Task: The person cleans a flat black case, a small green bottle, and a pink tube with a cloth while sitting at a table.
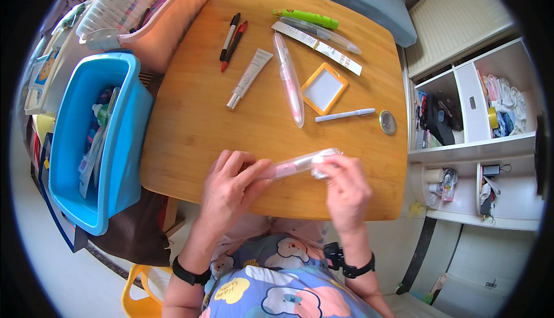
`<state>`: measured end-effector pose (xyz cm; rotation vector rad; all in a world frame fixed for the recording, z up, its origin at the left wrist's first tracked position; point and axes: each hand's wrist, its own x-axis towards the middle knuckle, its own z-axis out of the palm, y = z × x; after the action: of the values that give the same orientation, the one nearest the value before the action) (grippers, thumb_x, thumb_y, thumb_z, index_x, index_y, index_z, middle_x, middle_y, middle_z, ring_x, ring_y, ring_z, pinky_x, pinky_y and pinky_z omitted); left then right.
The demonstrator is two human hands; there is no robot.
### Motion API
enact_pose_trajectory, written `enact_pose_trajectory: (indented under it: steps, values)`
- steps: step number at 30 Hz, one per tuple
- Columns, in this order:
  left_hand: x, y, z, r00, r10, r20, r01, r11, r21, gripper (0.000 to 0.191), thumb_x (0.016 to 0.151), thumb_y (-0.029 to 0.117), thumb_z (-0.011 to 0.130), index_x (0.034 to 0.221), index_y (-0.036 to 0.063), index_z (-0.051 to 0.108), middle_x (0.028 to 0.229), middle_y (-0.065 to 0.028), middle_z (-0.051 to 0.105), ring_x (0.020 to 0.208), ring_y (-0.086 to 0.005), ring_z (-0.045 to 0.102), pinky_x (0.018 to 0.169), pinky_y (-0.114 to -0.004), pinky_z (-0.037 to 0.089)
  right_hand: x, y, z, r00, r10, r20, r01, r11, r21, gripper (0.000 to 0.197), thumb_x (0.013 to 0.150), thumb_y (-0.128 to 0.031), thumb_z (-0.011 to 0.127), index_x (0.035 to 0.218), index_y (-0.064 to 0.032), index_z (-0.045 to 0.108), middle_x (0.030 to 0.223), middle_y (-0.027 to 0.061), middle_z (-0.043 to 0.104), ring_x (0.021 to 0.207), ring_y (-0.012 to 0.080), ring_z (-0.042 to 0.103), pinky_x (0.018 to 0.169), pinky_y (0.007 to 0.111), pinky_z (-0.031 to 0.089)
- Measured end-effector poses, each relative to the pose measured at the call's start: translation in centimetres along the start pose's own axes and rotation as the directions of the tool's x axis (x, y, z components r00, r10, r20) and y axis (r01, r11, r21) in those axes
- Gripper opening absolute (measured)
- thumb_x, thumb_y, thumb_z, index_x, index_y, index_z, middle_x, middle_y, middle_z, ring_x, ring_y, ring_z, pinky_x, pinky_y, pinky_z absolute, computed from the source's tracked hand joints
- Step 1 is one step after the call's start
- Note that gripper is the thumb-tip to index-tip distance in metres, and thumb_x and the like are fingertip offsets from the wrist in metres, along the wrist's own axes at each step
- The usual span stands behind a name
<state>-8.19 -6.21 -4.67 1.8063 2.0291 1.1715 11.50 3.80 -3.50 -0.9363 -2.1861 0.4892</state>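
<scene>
My left hand (236, 179) grips the left end of a clear plastic toothbrush case (288, 169) with something pink and white inside, held over the table's near edge. My right hand (346, 184) pinches a small white wad (319, 166), perhaps tissue, against the case's right end. Beyond them on the wooden table (190, 145) lie a similar pink case (288, 78), a yellow-framed card holder (325, 89), a light blue pen (345, 115), a round tin or badge (387, 122) and a silver-capped tube (249, 79).
Two pens (234, 45), a white printed strip (318, 47), another clear case (320, 34) and a green tube-like item (305, 18) lie farther back. A blue bin (125, 145) and a pink bin (173, 28) stand left of the table. Open shelves (471, 156) are at the right.
</scene>
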Motion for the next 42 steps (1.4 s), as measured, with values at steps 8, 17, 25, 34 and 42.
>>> enact_pose_trajectory:
  steps: [8, 17, 25, 34, 42]
  values:
    - [0.1, -0.1, 0.1, 0.998, -0.022, 0.057, 0.023, 0.999, -0.021, 0.033, 0.077, 0.013, 0.079, 0.108, 0.0055, 0.075, 0.098, -0.0104, 0.063, 0.092, -0.0293, 0.059, 0.078, -0.04, 0.052, 0.2, 3.3, -2.1, 0.961, 0.273, -0.036, -0.274, 0.962, -0.022, 0.027, 0.079, 0.015, 0.065, 0.096, -0.0033, 0.074, 0.099, 0.0098, 0.067, 0.091, 0.0254, 0.068, 0.076, 0.035, 0.058]
    - [0.3, 0.8, -0.1, 0.994, 0.063, 0.094, -0.073, 0.991, 0.116, 0.068, 0.065, 0.018, 0.087, 0.129, 0.0071, 0.067, 0.106, -0.0114, 0.065, 0.096, -0.0311, 0.06, 0.084, -0.042, 0.051, -0.8, 3.4, -1.6, 0.976, 0.205, -0.071, -0.207, 0.978, -0.019, 0.031, 0.078, 0.008, 0.072, 0.106, -0.0051, 0.071, 0.11, 0.009, 0.064, 0.1, 0.0304, 0.06, 0.088, 0.04, 0.052]
    - [-0.4, 3.5, 0.5, 0.971, -0.076, 0.225, 0.073, 0.997, 0.023, 0.038, 0.086, 0.01, 0.075, 0.124, 0.008, 0.069, 0.097, -0.0117, 0.066, 0.079, -0.0288, 0.068, 0.07, -0.038, 0.056, -1.2, 0.2, -2.3, 0.981, 0.113, -0.156, -0.093, 0.987, 0.132, 0.025, 0.082, 0.005, 0.068, 0.105, -0.0046, 0.071, 0.106, 0.0097, 0.067, 0.101, 0.0306, 0.062, 0.089, 0.039, 0.053]
    - [-3.1, 2.4, 0.9, 0.959, -0.141, 0.246, 0.197, 0.956, -0.218, 0.032, 0.1, 0.013, 0.059, 0.13, 0.0034, 0.066, 0.114, -0.0206, 0.069, 0.099, -0.0319, 0.069, 0.086, -0.043, 0.054, -0.6, 3.9, -1.5, 0.991, 0.093, -0.095, -0.09, 0.995, 0.035, 0.026, 0.085, 0.002, 0.061, 0.108, -0.0047, 0.073, 0.106, 0.0093, 0.066, 0.099, 0.0277, 0.06, 0.085, 0.037, 0.054]
    - [-0.1, 3.3, -0.5, 0.907, -0.148, 0.394, 0.216, 0.967, -0.133, 0.033, 0.103, 0.019, 0.055, 0.127, -0.0009, 0.066, 0.117, -0.0214, 0.071, 0.108, -0.0289, 0.068, 0.093, -0.039, 0.052, -2.1, 2.1, 0.0, 0.998, 0.037, -0.043, -0.028, 0.977, 0.211, 0.023, 0.088, 0.004, 0.059, 0.103, -0.0045, 0.073, 0.106, 0.0089, 0.066, 0.101, 0.0278, 0.062, 0.086, 0.036, 0.054]
